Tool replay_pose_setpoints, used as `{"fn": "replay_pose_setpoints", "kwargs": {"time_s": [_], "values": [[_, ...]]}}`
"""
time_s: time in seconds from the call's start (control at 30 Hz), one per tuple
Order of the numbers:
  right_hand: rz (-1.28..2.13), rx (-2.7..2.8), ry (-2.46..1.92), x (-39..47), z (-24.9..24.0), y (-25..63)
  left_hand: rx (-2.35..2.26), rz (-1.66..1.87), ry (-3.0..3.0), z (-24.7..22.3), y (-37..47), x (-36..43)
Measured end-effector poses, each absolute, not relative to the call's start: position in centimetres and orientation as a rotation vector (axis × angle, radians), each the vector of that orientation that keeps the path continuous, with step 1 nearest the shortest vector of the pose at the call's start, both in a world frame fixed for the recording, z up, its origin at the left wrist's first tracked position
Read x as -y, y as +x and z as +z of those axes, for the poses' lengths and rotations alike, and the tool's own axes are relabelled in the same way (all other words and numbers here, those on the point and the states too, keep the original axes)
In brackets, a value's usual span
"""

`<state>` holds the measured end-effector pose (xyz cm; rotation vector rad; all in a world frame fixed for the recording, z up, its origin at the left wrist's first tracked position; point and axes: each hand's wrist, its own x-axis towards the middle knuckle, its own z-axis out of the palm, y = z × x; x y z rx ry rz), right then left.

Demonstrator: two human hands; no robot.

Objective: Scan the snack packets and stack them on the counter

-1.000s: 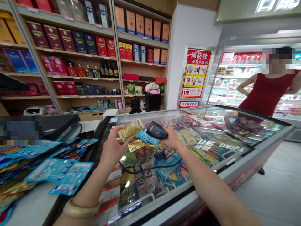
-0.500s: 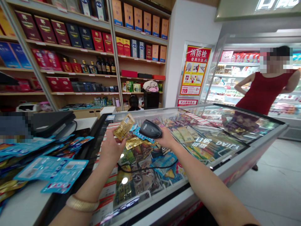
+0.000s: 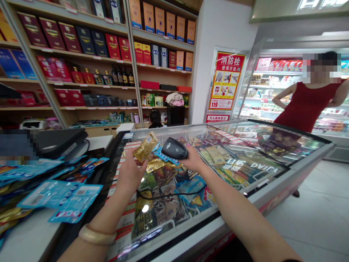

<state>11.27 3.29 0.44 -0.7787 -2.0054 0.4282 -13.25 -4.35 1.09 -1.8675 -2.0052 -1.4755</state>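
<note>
My left hand is closed on a gold snack packet, tilted up over the glass-topped chest freezer. Wrapped in my right hand is a black barcode scanner, its head pointing left toward the packet, a small gap between them. Under the scanner, a blue packet and another gold packet lie on the glass. The scanner's black cable curves across the freezer top.
Blue snack packets pile up on the white counter at left, beside a black device. A person in red stands beyond the freezer at right. Boxed goods fill the shelves behind.
The gold packet in my left hand has shifted very slightly to the right. My right hand and the scanner stay almost where they were.
</note>
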Motion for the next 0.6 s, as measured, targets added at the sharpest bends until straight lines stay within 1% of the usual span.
{"fn": "replay_pose_setpoints", "kwargs": {"time_s": [0.17, 0.3, 0.47, 0.6], "values": [[0.371, 1.996, -0.768, -3.0, 0.6, 11.4, 1.99, -1.513, -1.855, 1.7, -13.2, 4.7], [0.258, 2.027, -0.782, -3.0, 0.4, 11.8, 2.024, -1.4, -1.644, 3.6, -14.8, 5.9], [0.192, 2.087, -0.83, -3.4, 0.1, 12.2, 1.95, -1.212, -1.217, 6.1, -21.1, 9.6], [0.129, 2.105, -0.833, -3.3, 0.2, 12.3, 2.003, -1.17, -0.897, 7.0, -27.2, 13.0]]}}
